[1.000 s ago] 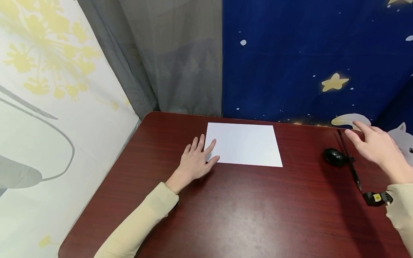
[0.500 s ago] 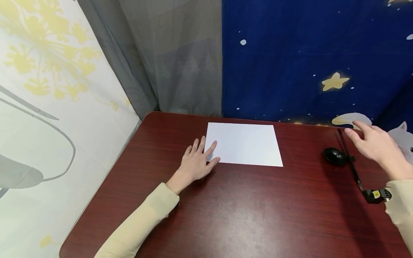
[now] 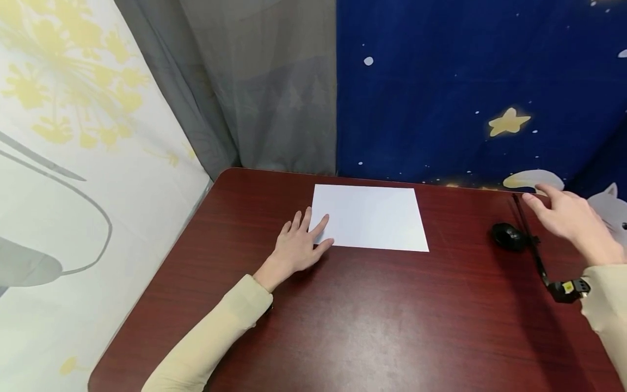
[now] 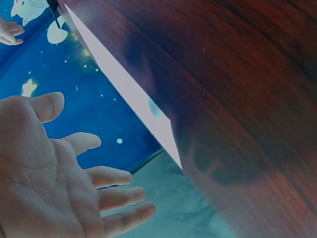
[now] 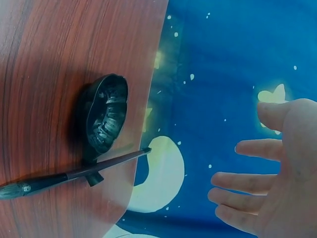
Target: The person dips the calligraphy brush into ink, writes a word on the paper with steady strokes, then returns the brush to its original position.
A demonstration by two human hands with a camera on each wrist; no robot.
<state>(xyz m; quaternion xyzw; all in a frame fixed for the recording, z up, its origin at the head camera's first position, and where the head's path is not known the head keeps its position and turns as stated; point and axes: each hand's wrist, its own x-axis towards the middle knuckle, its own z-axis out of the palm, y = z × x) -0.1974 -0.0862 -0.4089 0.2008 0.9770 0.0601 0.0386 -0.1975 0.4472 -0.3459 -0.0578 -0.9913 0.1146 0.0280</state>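
A white sheet of paper [image 3: 377, 218] lies flat near the table's far edge. My left hand [image 3: 296, 245] is spread over its left edge, palm down; the left wrist view shows the palm [image 4: 54, 178] lifted off the surface, holding nothing. At the right, my right hand [image 3: 570, 220] hangs in the air with loose, slightly bent fingers [image 5: 247, 183] and nothing in them. Nearest to it is a writing brush [image 5: 44, 182] with a dark handle, resting on a small dark brush rest [image 5: 94, 178]. Beside the brush stands a black, scalloped ink dish [image 5: 105, 116].
The reddish-brown wooden table [image 3: 382, 321] has rounded corners. A grey curtain [image 3: 289, 98] and a blue star-patterned curtain [image 3: 431, 98] hang behind it. White patterned cloth [image 3: 112, 218] runs along its left side. A black wrist camera [image 3: 565, 290] sticks out from my right wrist.
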